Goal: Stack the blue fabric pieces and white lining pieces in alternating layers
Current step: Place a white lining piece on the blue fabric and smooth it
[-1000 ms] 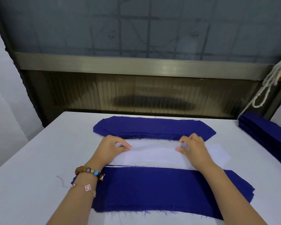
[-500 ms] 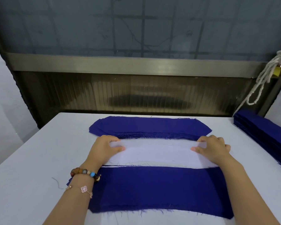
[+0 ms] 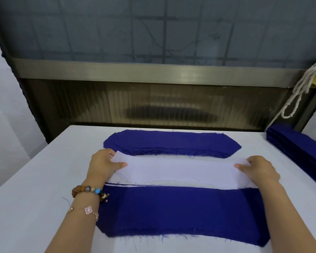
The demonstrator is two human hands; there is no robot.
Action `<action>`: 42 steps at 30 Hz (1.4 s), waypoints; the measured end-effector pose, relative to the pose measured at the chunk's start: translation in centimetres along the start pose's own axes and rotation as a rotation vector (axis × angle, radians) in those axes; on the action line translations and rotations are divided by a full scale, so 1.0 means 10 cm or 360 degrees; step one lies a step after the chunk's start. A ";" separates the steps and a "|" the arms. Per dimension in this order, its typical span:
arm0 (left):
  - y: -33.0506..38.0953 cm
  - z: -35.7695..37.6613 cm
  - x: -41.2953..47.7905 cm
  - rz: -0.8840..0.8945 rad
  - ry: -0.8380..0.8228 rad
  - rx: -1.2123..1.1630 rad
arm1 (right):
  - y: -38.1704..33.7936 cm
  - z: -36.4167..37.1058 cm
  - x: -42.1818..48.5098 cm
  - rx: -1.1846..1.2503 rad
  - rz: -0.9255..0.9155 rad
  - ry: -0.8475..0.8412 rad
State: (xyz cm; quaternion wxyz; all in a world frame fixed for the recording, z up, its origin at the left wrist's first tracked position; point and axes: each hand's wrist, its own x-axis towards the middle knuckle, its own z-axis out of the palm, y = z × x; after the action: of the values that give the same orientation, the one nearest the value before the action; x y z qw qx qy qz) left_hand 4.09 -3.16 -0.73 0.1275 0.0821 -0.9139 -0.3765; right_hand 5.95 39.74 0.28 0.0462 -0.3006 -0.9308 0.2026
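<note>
Both arms reach forward over the counter. The left hand and right hand each pinch an end of a white lining piece, thumbs on top, stretching it flat. It lies between a near blue fabric piece and a far blue stack. More blue pieces sit at the right edge.

Left wrist: brown-and-blue bead bracelet and thin chain bracelet with pink flower charm.

white table below a dark gridded window.
</note>
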 end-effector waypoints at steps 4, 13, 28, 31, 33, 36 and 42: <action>-0.02 0.00 -0.01 -0.0122 0.0122 -0.0094 | 0.01 0.01 0.02 0.0106 -0.0004 -0.0004; -0.04 0.02 -0.01 -0.0117 0.0206 -0.0233 | 0.00 0.06 0.02 0.0307 -0.0036 0.0144; -0.03 0.04 0.02 -0.0182 0.0411 -0.0923 | -0.10 0.13 0.04 0.1109 -0.0161 0.0327; -0.05 0.07 0.02 -0.0247 0.0410 -0.0979 | -0.09 0.15 0.08 0.1116 -0.0079 0.0307; -0.07 0.08 0.03 -0.0284 0.0395 -0.1026 | -0.06 0.17 0.10 0.1126 -0.0034 0.0302; -0.07 0.10 0.04 -0.0294 0.0382 -0.1035 | -0.04 0.18 0.10 0.1168 -0.0006 0.0309; -0.05 0.07 -0.02 -0.0237 0.0378 -0.0824 | -0.04 0.15 0.05 0.1049 -0.0072 0.0327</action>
State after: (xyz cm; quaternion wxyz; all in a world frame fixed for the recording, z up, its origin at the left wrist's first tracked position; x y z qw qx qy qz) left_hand 4.13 -3.01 -1.63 0.2221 0.1573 -0.7577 -0.5932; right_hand 5.02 39.18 -0.92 0.2387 -0.2675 -0.8124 0.4599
